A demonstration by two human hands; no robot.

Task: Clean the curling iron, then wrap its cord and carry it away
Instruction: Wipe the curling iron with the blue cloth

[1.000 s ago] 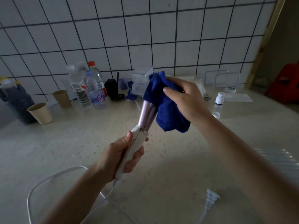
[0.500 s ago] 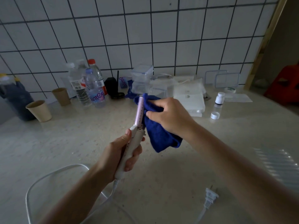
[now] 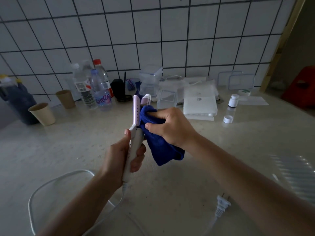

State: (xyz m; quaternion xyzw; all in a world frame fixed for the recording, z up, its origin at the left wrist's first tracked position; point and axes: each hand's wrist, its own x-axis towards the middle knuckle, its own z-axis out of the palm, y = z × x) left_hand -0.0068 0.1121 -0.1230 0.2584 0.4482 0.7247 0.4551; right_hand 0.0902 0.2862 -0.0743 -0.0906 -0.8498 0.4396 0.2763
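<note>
1. Upper left of the frame: two paper cups (image 3: 42, 114) and a group of water bottles (image 3: 100, 92) stand at the back of the counter (image 3: 230, 150), well apart from the work.

2. Lower left: the cord (image 3: 81, 170) lies in a loose loop on the counter and runs up to the base of the handle.

3. Centre, left of the midline: the left hand (image 3: 119, 155) is clenched around the white handle of the curling iron (image 3: 133, 145), thumb along its upper edge. The iron is held above the counter, near upright. Its long axis runs from the lower centre of the frame up toward the tiled wall, tip uppermost. The pink clamp plate (image 3: 135, 109) stands slightly apart from the barrel.

4. Centre, right of the midline: the right hand (image 3: 172, 126) grasps a blue cloth (image 3: 162, 147) and presses it against the barrel, just above the handle. The loose end of the cloth hangs below the hand.

5. Lower right: the plug (image 3: 222, 203) lies unconnected on the counter.

Assessment: the cleaning step is in progress. The barrel lies directly left of the right hand and extends upward from it. The next wipe should therefore travel along the long axis, toward the tip. The left hand is nearer the cord for wrapping.
</note>
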